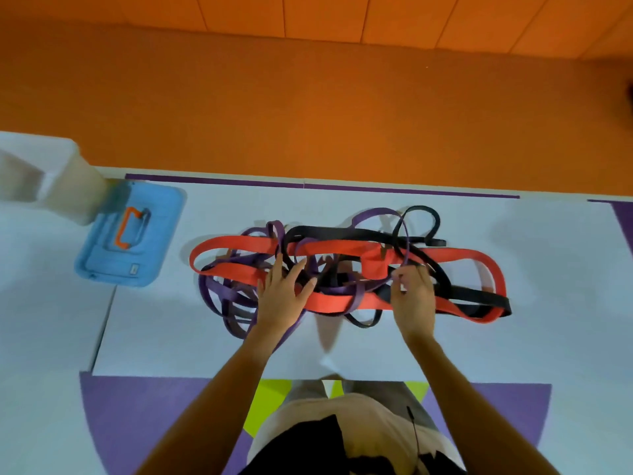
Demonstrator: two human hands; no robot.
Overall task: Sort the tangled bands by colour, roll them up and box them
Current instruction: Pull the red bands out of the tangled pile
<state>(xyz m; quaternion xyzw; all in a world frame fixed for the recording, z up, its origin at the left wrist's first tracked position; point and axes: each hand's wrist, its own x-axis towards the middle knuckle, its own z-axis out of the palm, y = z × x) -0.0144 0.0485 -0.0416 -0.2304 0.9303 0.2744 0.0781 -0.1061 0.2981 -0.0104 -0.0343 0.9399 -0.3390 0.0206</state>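
Tangled bands (329, 249) partly under left hand (283, 296), right hand (412, 298) pinching, box (66, 181) blurred

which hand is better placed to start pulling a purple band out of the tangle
Right: the right hand pinches a purple band; the left hand lies spread flat on the tangle.

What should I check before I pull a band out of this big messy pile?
1. Colours sorted: not ok. The red bands, purple bands and black bands are all knotted together.
2. Pile held steady: ok. The left hand rests flat on the tangle.
3. One band picked: ok. The right hand pinches a thin purple band.
4. That band free to slide: not ok. Black bands cross it.
5. Box open: ok. The blue lid lies off on the table.
6. Box empty: cannot tell, it is blurred.
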